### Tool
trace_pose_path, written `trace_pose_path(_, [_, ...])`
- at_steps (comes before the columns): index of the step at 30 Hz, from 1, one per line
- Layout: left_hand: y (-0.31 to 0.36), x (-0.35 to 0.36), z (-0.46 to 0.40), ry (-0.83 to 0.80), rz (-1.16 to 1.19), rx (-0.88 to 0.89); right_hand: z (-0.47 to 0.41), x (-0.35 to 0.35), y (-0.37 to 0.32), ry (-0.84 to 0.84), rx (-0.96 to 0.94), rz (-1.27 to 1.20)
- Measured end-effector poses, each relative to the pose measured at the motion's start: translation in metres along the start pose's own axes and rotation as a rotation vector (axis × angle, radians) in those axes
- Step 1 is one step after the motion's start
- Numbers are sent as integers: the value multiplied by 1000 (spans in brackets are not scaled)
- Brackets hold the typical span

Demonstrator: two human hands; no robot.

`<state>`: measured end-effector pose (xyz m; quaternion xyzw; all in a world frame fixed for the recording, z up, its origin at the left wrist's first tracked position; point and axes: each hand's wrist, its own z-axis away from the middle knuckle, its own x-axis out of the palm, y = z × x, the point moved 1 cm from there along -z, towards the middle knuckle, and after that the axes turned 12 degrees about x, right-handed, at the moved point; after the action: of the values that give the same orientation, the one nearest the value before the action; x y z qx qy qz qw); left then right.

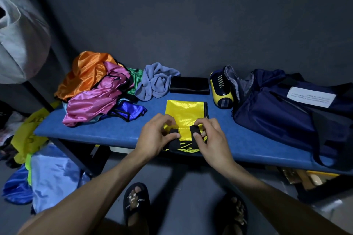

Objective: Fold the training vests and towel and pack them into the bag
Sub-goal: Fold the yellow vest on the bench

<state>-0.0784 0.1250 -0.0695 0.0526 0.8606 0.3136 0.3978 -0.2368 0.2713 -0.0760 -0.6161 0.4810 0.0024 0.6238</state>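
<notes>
A yellow training vest [186, 113] with black trim lies part-folded on the blue table [107, 129], near its front edge. My left hand [156, 135] pinches a black strap at the vest's near left. A second black strap at the near right is pinched by my right hand [212, 139]. A heap of unfolded vests sits at the back left: orange [86, 72], pink [95, 101], green [136, 79] and blue [129, 110]. Beside the heap lies a crumpled grey-blue towel [156, 81]. The navy bag [282, 108] lies open on the table's right side.
A folded black cloth [189, 85] lies behind the yellow vest. A yellow and navy bottle-like object [221, 89] rests at the bag's mouth. More cloths [47, 173] are heaped on the floor at the left. A dark wall stands close behind the table.
</notes>
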Motion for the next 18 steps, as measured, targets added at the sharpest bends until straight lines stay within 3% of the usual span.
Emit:
trace_pose_path(9, [-12,1,2,-120,-260,297,-12,1,9,55,-274,295])
trace_pose_path(15, [-12,-17,16,-315,-226,390,-10,-19,27,-211,-445,522])
trace_pose_path(18, [-20,-19,24,-402,-294,460,-14,-26,40,-244,-508,589])
